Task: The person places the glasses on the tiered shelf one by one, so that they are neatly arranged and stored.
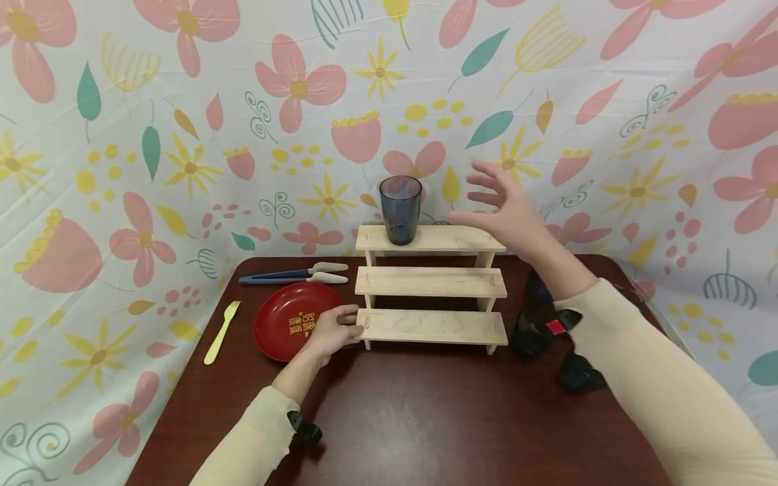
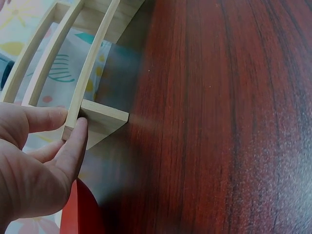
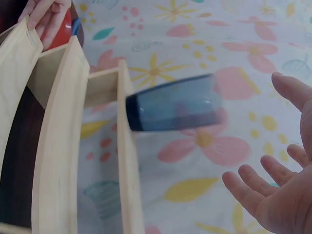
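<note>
A three-step wooden rack (image 1: 431, 282) stands at the back of the table. On its top step, toward the left, a dark translucent cup (image 1: 401, 210) stands upright. My left hand (image 1: 333, 331) pinches the left end of the lowest step; in the left wrist view its fingers (image 2: 73, 146) lie on both faces of the board. To the right of the cup and apart from it, my right hand (image 1: 507, 209) is raised with fingers spread and nothing in it. The right wrist view shows that hand (image 3: 282, 190) facing the cup's rim.
Left of the rack lies a red plate (image 1: 273, 331) with gold characters. Behind it are two blue-handled utensils with pale ends (image 1: 328, 278). A yellow fork (image 1: 222, 334) lies farther left. Dark objects (image 1: 535, 324) stand right of the rack, partly behind my right arm. Patterned cloth (image 1: 304, 135) hangs behind.
</note>
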A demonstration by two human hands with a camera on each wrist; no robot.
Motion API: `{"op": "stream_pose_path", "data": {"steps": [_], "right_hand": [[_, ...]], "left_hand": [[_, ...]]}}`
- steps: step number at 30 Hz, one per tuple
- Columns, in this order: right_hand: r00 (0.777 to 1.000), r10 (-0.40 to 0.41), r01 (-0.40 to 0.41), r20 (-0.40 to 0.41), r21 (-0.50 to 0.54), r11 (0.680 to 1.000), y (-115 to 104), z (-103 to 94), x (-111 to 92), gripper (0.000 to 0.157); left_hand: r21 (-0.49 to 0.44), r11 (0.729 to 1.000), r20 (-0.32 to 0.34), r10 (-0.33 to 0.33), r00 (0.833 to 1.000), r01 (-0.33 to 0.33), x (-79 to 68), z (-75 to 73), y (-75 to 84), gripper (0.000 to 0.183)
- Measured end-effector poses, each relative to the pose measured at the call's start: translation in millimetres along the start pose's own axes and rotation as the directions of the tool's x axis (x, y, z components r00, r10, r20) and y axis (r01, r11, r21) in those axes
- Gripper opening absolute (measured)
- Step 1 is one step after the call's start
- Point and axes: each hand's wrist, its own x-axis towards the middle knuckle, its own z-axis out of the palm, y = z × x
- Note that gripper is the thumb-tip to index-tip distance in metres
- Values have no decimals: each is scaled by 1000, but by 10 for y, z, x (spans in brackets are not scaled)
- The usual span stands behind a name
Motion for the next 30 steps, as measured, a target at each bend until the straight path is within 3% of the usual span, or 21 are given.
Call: {"op": "stream_pose_path", "data": {"steps": [8,14,24,30], "right_hand": [[998,-32,27,-47,-99,995,33,-467,-475,85],[996,-13,-5,-91,-191,982,169,-729,-862,85],[984,-53,13,-168,-232,973,574,-1040,-1598,85],[981,21,-87,-192,-338,937,894,-1141,-1969,78]], "left_hand": [[5,1000,4,0,1000,0,8,-6,-1,54],[1,1000,11,1,1000,-1,10,-4,4,55],[-6,1000,13,30,999,-30,-13,15,12,54],[-6,999,22,32,999,-31,-35,8,32,54]]}}
